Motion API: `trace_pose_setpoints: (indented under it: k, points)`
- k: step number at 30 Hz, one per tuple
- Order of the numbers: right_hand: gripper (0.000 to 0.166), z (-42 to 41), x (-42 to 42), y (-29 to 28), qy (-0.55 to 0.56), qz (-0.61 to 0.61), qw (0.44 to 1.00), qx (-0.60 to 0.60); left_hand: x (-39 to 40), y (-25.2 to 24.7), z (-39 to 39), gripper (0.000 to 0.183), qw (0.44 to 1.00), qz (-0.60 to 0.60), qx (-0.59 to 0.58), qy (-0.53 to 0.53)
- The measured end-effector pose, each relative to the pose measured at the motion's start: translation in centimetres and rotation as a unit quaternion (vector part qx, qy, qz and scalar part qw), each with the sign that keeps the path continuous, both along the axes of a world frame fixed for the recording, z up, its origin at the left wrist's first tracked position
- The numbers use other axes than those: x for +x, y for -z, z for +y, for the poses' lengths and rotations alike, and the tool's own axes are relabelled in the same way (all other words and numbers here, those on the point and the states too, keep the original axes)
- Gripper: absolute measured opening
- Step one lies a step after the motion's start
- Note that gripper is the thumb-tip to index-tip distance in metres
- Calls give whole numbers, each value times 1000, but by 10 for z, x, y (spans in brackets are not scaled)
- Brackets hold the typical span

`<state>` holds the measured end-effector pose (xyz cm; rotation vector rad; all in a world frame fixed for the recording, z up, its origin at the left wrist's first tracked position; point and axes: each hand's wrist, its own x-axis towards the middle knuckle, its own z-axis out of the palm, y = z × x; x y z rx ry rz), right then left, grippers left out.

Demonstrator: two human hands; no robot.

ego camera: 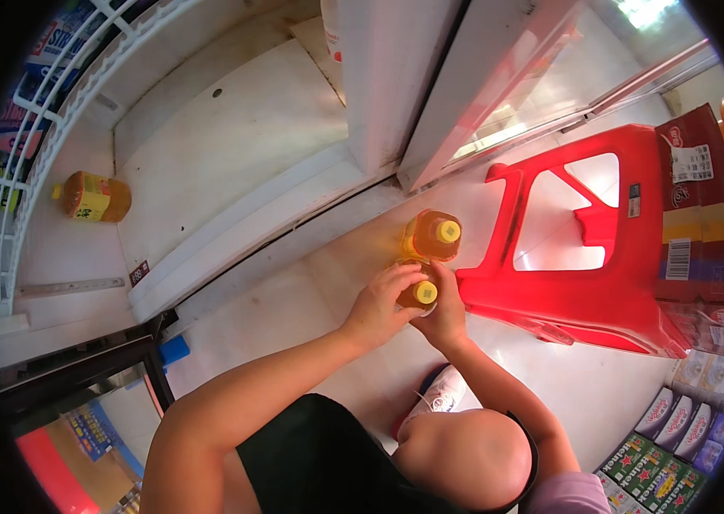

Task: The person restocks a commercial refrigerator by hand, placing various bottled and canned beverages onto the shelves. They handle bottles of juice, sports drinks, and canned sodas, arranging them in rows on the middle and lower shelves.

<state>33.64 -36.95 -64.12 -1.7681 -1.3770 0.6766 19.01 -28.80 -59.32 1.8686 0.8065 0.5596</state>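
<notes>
Both hands close around one yellow-capped drink bottle (425, 293), seen from above. My left hand (382, 302) wraps its near left side, with fingers over the shoulder. On its right side is my right hand (446, 311), partly hidden by the bottle. Just beyond them a second bottle of amber drink (434, 234) stands upright on the pale floor (310, 308). A third such bottle (97, 198) with a yellow label is inside the opened fridge (233, 141), at the left. Whether the held bottle touches the floor I cannot tell.
A red plastic stool (567, 276) lies to the right, beside a maroon carton (696, 173). Stacked drink packs (651, 462) stand lower right. A white wire shelf (47, 115) holds packaged goods at upper left. The black-framed open door (92, 360) is at lower left.
</notes>
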Motion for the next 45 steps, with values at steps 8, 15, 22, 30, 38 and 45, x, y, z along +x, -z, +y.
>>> trace_pose_setpoints:
  k: [8, 15, 22, 30, 38, 45]
  points:
    - [70, 27, -6, -104, -28, -57, 993, 95, -38, -30, 38, 48, 986, -34, -145, -79]
    - [67, 97, -92, -139, -284, -26, 952, 113, -155, -50, 112, 37, 926, -126, -152, -322]
    - [62, 171, -257, -147, -370, 233, 900, -3, -310, -60, 190, 68, 763, -69, 13, -643]
    - [55, 180, -336, -161, -192, 538, 816, -90, -416, -77, 232, 83, 725, 216, 310, -575]
    - [52, 167, -334, -124, -151, 504, 840, -131, -425, -61, 231, 89, 731, 271, 306, -546]
    - [48, 166, -337, -128, -160, 496, 841, -144, -422, -68, 254, 69, 672, 242, 375, -591]
